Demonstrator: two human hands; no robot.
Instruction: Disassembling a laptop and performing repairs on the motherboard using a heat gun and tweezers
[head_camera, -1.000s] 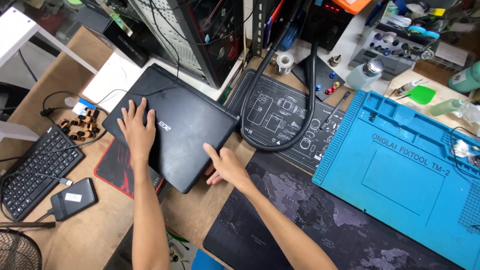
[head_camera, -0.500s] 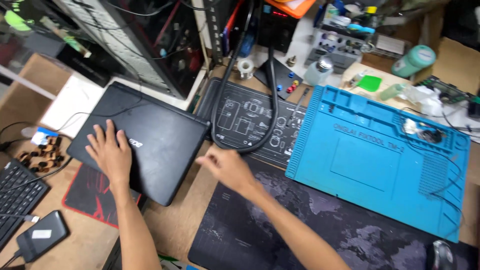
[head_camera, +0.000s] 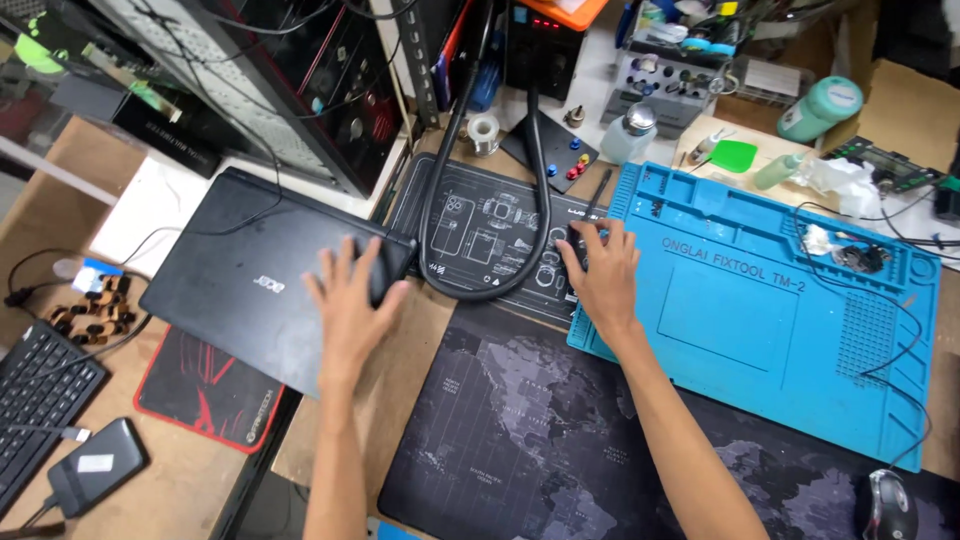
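A closed black laptop (head_camera: 240, 285) lies slanted on the wooden bench at the left. My left hand (head_camera: 352, 308) rests flat on its right corner, fingers spread, holding nothing. My right hand (head_camera: 603, 272) lies palm down on the left edge of the blue silicone work mat (head_camera: 770, 320). Its fingertips reach a small dark object where that mat meets the black printed mat (head_camera: 480, 225); whether they grip it I cannot tell. A thick black hose (head_camera: 440, 270) loops over the black printed mat between my hands.
A dark world-map desk mat (head_camera: 520, 430) lies in front. At the left are a red-and-black mouse pad (head_camera: 205, 395), a keyboard (head_camera: 35, 410) and an external drive (head_camera: 95, 465). Bottles, tools and wires crowd the back right. A mouse (head_camera: 885, 500) sits at the lower right.
My left hand slid from the laptop's middle to its right corner. My right hand left the laptop's front edge and moved right onto the blue mat's edge. The view shifted right.
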